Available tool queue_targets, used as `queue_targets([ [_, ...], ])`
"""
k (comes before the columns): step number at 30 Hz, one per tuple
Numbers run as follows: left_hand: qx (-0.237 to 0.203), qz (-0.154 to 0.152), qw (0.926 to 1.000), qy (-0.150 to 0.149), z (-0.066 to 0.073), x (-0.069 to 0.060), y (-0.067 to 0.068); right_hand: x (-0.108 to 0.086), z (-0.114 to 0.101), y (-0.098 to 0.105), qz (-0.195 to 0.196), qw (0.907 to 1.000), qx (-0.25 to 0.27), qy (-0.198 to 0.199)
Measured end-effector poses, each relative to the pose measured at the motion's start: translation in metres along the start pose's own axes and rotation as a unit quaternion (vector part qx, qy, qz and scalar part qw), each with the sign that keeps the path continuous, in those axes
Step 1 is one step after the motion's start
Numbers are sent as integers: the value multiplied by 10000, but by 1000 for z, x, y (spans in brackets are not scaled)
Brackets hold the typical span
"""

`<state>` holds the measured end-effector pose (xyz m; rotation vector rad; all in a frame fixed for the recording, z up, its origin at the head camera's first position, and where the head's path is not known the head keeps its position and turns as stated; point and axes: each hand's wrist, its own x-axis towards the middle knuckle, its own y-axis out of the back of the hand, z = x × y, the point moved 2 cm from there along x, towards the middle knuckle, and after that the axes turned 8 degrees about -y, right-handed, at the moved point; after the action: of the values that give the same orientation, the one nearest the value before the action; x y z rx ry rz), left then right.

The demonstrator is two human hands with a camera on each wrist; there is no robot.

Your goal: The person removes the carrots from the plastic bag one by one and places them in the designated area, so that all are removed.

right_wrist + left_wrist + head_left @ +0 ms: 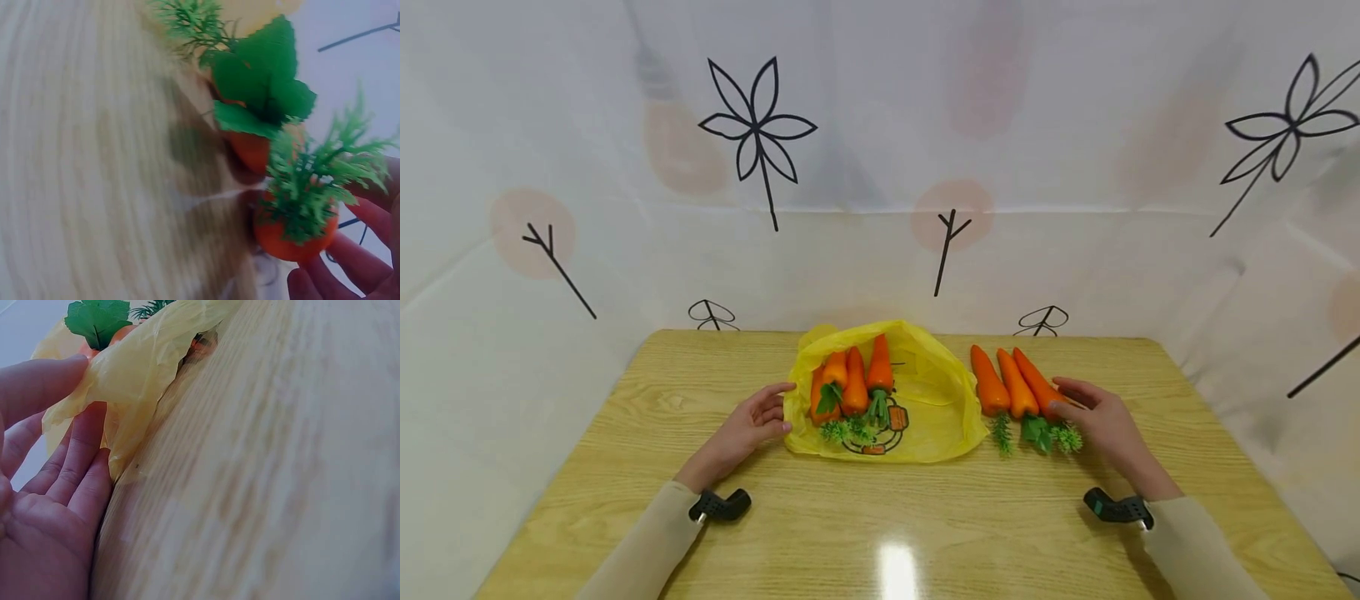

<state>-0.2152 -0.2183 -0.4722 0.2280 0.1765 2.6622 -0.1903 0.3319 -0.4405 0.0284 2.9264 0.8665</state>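
A yellow plastic bag (936, 425) lies on its side, its mouth facing me, with several toy carrots (855, 385) inside, green tops outward. At the bag's left edge is my left hand (745, 429); in the left wrist view its thumb (44, 384) lies over the yellow film and the other fingers reach beneath it, holding the rim. Three more carrots lie side by side to the right of the bag: a left one (988, 382), a middle one (1017, 387) and a right one (1036, 382). My right hand (1105, 425) grips the rightmost carrot between thumb and fingers.
The wooden table (850, 525) reaches toward me, a bright reflection near its front. Behind it hangs a white cloth (865, 267) printed with plant drawings. A black wrist device (721, 505) sits on my left arm, another device (1116, 508) on my right.
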Motion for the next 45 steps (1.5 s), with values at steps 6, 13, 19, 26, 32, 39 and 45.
queue_targets([
  [6,-21,-4,10000,3,-1,0,1,-5,-6,6,99,9999,10,137],
  [13,-24,-9,10000,16,-1,0,1,-9,-18,8,22,9995,-6,322],
  [19,-27,18,10000,33,-1,-1,1,-15,-36,5,-57,9989,-174,434],
  [26,-95,35,9999,-2,-2,0,0,-18,-55,-6,-81,9977,-96,665],
  [32,-9,8,10000,-96,-2,1,0,-20,-70,-19,-77,9963,-60,849],
  [39,-33,14,10000,-47,0,0,0,-20,-85,-39,2,9947,-140,1022],
  [45,-91,-10,10000,30,-1,2,-1,-18,-96,-54,21,9948,127,1014],
])
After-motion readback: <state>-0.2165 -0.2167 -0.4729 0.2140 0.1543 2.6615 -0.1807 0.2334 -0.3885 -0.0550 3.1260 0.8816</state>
